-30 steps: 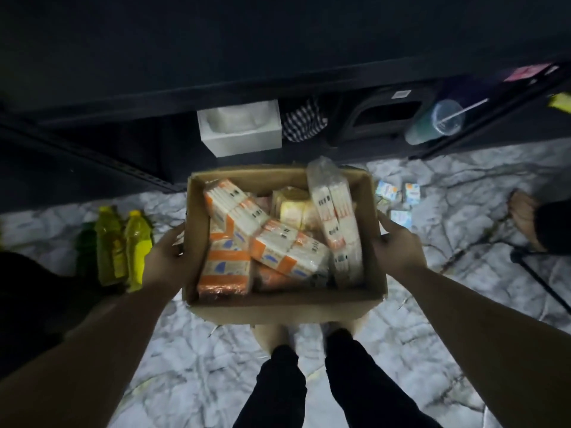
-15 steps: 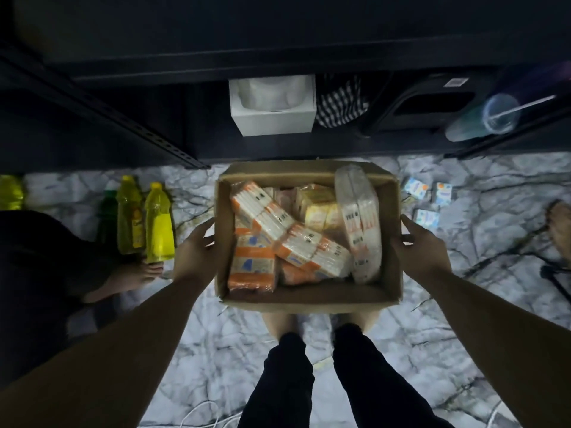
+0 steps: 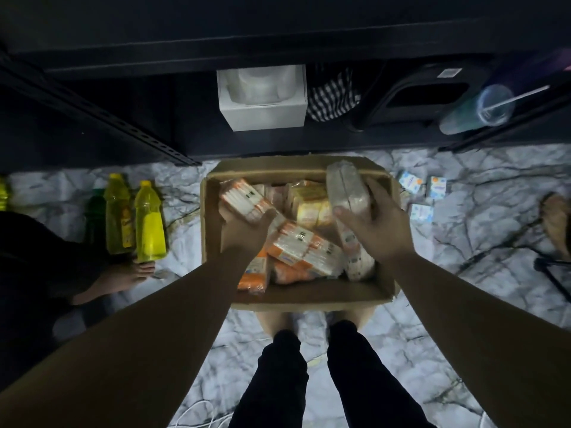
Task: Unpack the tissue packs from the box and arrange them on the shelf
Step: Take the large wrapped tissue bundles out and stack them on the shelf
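Observation:
An open cardboard box (image 3: 309, 296) sits on the marble floor in front of my feet, filled with several orange-and-white and yellow tissue packs (image 3: 304, 245). My left hand (image 3: 244, 231) is inside the box and grips an orange-and-white tissue pack (image 3: 244, 197) at its left side. My right hand (image 3: 375, 223) grips a long clear-wrapped white tissue pack (image 3: 347, 188) at the box's right side, its far end raised above the rim. The dark shelf (image 3: 278, 44) stands just beyond the box.
A white tissue box (image 3: 262, 98), checked cloth (image 3: 332, 97), black bin (image 3: 423, 97) and a lidded cup with straw (image 3: 482, 109) sit on the low shelf. Yellow bottles (image 3: 136, 217) stand left. Small packs (image 3: 421, 193) lie right. Another person's feet (image 3: 129, 276) are nearby.
The box has gone down to the floor. Both hands have left its outer sides and reached inside, each taking hold of a tissue pack.

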